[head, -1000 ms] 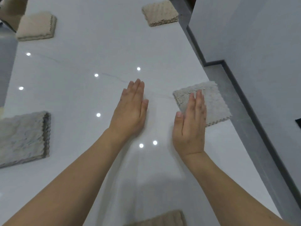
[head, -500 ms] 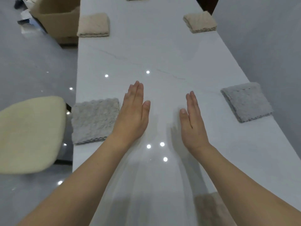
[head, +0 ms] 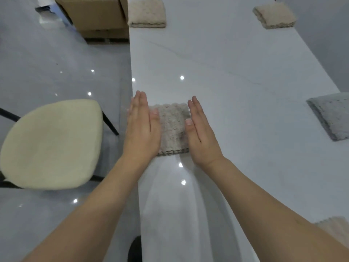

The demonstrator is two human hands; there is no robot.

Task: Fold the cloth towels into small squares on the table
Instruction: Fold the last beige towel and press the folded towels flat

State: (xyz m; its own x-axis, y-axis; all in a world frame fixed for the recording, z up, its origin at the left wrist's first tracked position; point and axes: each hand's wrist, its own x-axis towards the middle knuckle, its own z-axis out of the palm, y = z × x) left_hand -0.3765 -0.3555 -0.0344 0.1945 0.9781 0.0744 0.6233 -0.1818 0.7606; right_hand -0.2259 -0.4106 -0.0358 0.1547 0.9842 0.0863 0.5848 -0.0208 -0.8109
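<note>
— Five folded towels on the white table [head: 236, 59], by my count. How many do you make it?

— Five as well. One grey-beige towel [head: 172, 127] lies at the table's left edge, between the two hands. Two beige ones sit at the far end: a far-left towel [head: 147, 13] by the left edge and a far-right towel [head: 274, 15] by the right edge. One grey towel [head: 330, 115] lies at the right side, cut by the frame. The fifth, a pale towel [head: 334, 228], only peeks out behind the right forearm at the near right.

— And the hands, two of them?

— Two, both bare. The left hand [head: 140, 127] lies flat with straight fingers together, covering the left part of the towel; its thumb rests on the cloth. The right hand [head: 202, 133] stands on its edge along the towel's right side, fingers straight and together, thumb tip touching the cloth. Neither hand grips anything.

— Is that towel folded?

— Yes, a small square, with layered scalloped edges showing along its near side.

— Anything off the table?

— One cream-cushioned chair [head: 51, 144] with dark legs on the glossy floor to the left, and one cardboard box [head: 96, 14] farther back, next to the table's far-left corner.
</note>
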